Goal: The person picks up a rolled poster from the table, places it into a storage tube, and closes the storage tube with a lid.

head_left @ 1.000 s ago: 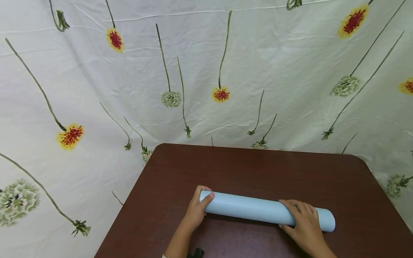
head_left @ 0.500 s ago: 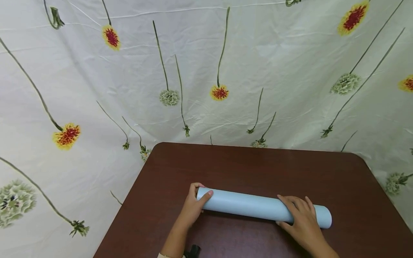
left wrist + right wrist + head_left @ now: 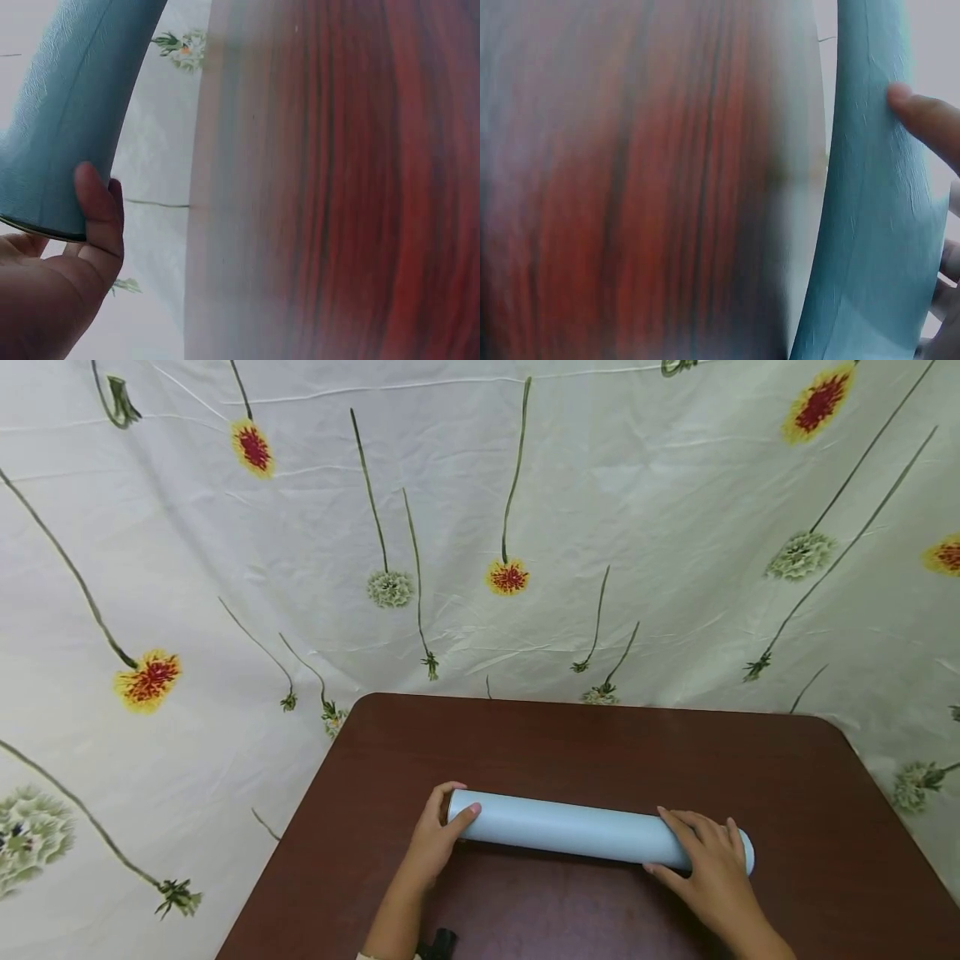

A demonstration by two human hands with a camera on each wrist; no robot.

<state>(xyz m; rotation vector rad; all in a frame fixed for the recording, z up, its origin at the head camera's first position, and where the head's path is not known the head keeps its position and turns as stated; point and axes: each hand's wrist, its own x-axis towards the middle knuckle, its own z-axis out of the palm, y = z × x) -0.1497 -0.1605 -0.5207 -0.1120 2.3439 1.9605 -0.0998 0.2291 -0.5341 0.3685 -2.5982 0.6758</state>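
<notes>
A long light blue roll [image 3: 562, 827], with a wrinkled, wallpaper-like surface, lies crosswise between the two hands above the dark red-brown table [image 3: 570, 743]. My left hand [image 3: 429, 847] grips its left end, thumb on the near side and fingers at the far side. In the left wrist view that end of the roll [image 3: 75, 112] shows a thin dark rim near the thumb. Near the right end, my right hand [image 3: 708, 868] holds the roll, fingers over the top and thumb low on the near side. One fingertip touches the roll [image 3: 885, 195] in the right wrist view; the other fingers are partly hidden.
Behind and left of the table hangs a white cloth [image 3: 450, 460] printed with flowers. A black device [image 3: 442, 943] sits by the left wrist at the bottom edge. The table's far edge runs beyond the roll.
The roll has shifted a little left and slightly away along with the left hand. The right hand now sits nearer the roll's right end, so less of it sticks out there.
</notes>
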